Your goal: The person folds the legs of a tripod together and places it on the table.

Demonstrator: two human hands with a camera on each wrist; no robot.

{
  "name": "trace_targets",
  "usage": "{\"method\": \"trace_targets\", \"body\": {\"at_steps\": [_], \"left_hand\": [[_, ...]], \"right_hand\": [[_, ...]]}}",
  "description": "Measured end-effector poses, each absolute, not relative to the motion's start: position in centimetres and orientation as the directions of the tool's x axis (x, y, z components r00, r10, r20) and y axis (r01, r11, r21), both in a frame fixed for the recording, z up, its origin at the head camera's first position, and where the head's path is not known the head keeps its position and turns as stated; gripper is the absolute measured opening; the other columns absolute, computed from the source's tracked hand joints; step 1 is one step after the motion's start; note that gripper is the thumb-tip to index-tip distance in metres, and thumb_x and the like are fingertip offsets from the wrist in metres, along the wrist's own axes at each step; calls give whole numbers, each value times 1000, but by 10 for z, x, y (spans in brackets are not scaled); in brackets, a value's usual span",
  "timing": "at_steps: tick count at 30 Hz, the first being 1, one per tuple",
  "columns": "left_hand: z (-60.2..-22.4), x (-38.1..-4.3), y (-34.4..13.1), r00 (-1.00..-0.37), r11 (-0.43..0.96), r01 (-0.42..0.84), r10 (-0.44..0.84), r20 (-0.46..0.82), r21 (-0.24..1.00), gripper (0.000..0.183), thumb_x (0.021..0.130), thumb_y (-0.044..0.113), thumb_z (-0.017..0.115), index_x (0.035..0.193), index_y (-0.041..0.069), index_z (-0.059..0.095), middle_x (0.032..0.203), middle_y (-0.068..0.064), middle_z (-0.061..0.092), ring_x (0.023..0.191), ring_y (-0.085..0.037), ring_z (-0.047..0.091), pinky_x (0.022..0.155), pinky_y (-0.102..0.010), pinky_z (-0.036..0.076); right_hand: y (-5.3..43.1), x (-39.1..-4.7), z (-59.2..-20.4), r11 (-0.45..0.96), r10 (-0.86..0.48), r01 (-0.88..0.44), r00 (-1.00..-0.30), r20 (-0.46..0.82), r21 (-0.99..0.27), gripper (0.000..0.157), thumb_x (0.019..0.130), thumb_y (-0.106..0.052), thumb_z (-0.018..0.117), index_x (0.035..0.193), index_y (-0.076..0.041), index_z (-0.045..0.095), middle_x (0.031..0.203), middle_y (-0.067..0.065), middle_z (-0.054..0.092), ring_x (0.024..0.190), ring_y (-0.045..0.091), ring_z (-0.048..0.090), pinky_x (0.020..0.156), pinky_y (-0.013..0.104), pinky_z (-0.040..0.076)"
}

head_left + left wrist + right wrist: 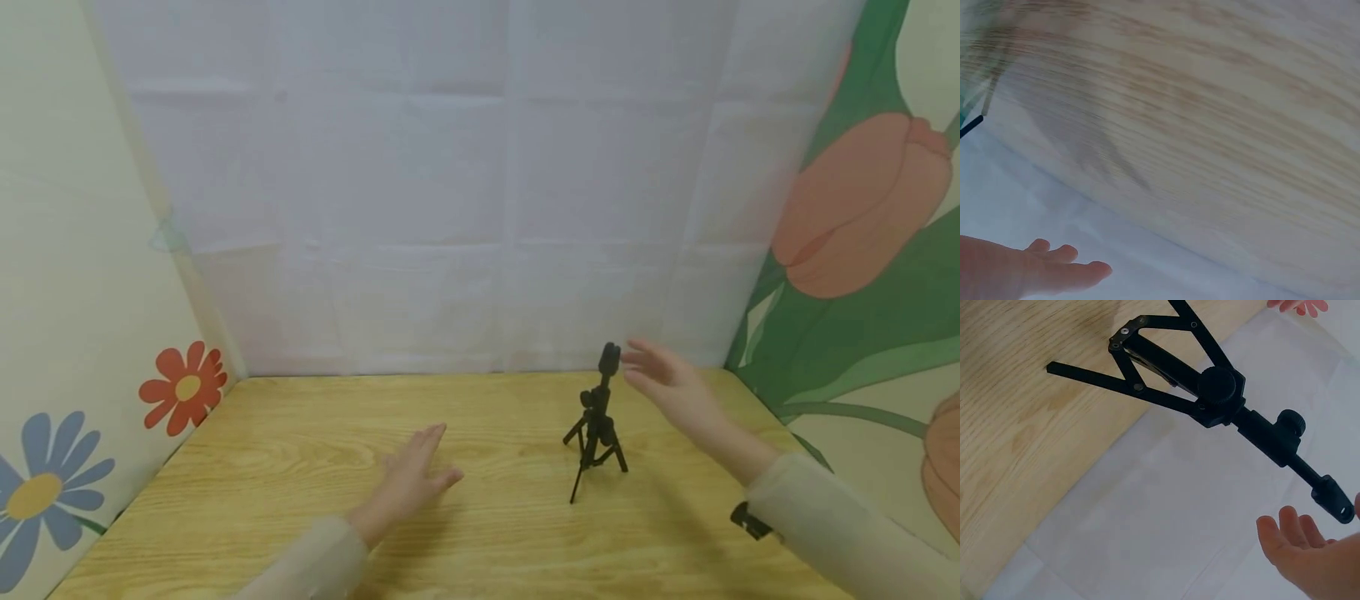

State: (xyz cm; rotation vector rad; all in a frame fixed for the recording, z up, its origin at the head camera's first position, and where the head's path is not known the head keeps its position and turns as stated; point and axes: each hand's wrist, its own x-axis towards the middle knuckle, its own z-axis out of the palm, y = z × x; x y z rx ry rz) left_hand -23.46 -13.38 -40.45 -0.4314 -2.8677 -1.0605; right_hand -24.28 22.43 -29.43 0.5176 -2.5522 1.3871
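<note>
A small black tripod (597, 408) stands upright on the wooden table (300, 467), right of the middle. Its legs are spread, and a narrow clip-like head tops its short post. Beside that head is my right hand (675, 392), fingers and thumb loosely extended and holding nothing. The right wrist view shows the tripod (1216, 385) close up with its knobs; fingers of my right hand (1316, 556) lie near the head, and contact cannot be made out. To the left, my left hand (408, 471) hovers over the tabletop, fingers straight and nothing in them.
A creased white cloth (450, 208) hangs along the table's back edge. Flower-printed panels flank both sides, with a red flower (183, 388) on the left and a large tulip (862, 208) on the right. A dark band-like item (750, 521) sits at the right cuff.
</note>
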Motion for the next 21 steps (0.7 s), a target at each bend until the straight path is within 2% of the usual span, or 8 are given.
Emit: {"method": "trace_targets", "body": {"at_steps": [8, 21], "left_hand": [[-403, -235, -98, -926, 667, 365, 332, 179, 650, 77, 91, 27, 75, 148, -7, 37, 151, -32, 39, 142, -53, 31, 102, -85, 14], [-401, -234, -79, -916, 617, 349, 383, 118, 705, 77, 92, 27, 72, 151, -6, 34, 156, -30, 34, 145, -51, 26, 105, -83, 5]], "right_hand": [[213, -245, -296, 465, -193, -382, -924, 330, -798, 57, 99, -5, 59, 149, 8, 35, 141, 32, 50, 128, 47, 52, 105, 50, 46], [208, -247, -299, 461, -162, -345, -939, 305, -818, 58, 98, -1, 58, 149, 9, 34, 142, 34, 48, 127, 48, 53, 105, 51, 46]]}}
